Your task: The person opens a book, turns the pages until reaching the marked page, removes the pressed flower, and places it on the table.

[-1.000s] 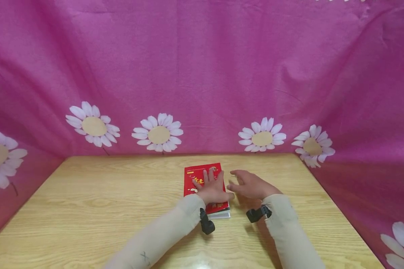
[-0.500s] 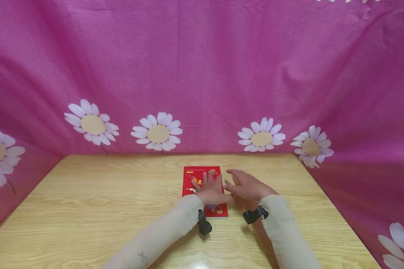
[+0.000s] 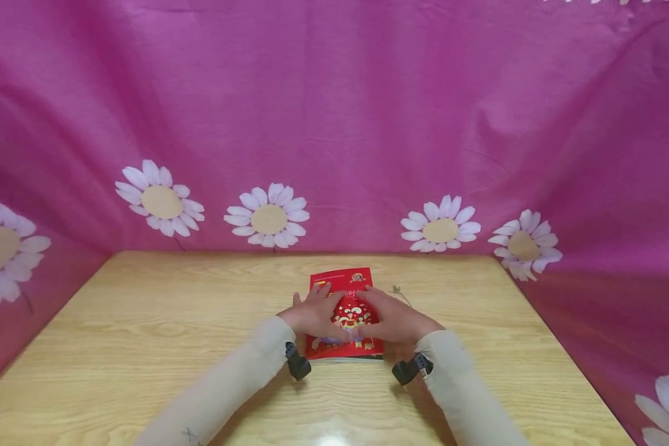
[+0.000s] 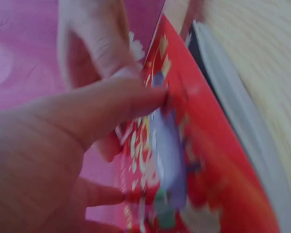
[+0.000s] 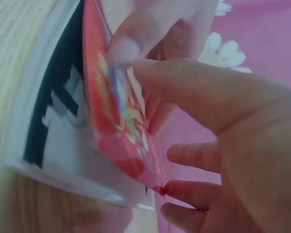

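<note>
A red booklet (image 3: pixel 340 277) with a colourful printed cover lies on the wooden table in the head view. Over its left side rests my left hand (image 3: pixel 314 314), fingers spread. My right hand (image 3: pixel 398 319) lies over its right side. Both thumbs reach inward across the cover, with the tips close together. In the right wrist view, the red cover (image 5: pixel 116 160) stands slightly raised above a white and black sheet or booklet (image 5: pixel 72 131) underneath. The pale lower layer (image 4: pixel 242 116) also shows in the left wrist view. Some fingertips blur against the cover, so exact contact is unclear.
The wooden table (image 3: pixel 161 328) spreads around the booklet. A pink cloth (image 3: pixel 334 124) with white daisies hangs behind and at both sides. A small sprig-like shape (image 3: pixel 397 291) lies beyond my right hand. Black cameras (image 3: pixel 298 362) sit on both wrists.
My left hand has slid left from the middle of the cover to its left side. My right hand has come in over the right side. The lower layer shows again below the cover.
</note>
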`<action>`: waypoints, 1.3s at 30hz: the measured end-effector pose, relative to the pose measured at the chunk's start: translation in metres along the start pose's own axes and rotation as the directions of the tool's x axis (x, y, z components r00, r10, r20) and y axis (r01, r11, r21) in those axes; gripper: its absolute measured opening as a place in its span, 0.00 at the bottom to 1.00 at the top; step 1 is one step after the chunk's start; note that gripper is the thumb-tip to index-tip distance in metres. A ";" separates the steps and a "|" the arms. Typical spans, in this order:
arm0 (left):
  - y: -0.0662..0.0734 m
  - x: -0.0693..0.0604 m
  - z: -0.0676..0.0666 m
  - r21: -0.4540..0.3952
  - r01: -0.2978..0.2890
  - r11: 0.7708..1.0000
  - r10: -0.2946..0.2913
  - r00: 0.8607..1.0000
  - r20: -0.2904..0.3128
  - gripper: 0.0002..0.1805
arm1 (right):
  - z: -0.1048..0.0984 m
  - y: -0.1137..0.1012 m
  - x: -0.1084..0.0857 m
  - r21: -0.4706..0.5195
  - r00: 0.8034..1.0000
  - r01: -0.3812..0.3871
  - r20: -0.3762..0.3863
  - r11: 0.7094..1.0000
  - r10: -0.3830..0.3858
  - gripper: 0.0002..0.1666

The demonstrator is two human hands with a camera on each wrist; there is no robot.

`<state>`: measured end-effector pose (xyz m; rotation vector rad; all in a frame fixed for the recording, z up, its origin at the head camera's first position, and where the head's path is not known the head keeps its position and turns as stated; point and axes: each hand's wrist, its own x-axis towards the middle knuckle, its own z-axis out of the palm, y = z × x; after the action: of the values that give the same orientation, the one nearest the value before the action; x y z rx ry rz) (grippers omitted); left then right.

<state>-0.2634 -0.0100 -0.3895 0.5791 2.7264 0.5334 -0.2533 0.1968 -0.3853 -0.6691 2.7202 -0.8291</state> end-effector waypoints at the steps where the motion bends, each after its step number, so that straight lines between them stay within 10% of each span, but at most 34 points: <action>1: -0.002 -0.002 -0.001 0.001 -0.008 1.000 0.008 1.000 0.012 0.55 | 0.001 0.000 0.000 0.001 1.000 -0.026 0.009 1.000 0.026 0.52; 13: -0.019 -0.014 0.003 0.018 -0.058 0.998 0.057 0.996 0.063 0.53 | 0.014 0.006 -0.003 0.020 0.985 -0.168 0.046 0.986 0.167 0.53; 39: -0.046 -0.022 0.002 -0.007 -0.070 0.998 0.070 0.996 0.050 0.55 | 0.027 -0.008 0.009 -0.175 0.987 -0.064 0.136 0.982 0.089 0.53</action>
<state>-0.2591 -0.0584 -0.4060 0.6793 2.6652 0.5349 -0.2497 0.1735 -0.4033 -0.6263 2.6871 -0.5137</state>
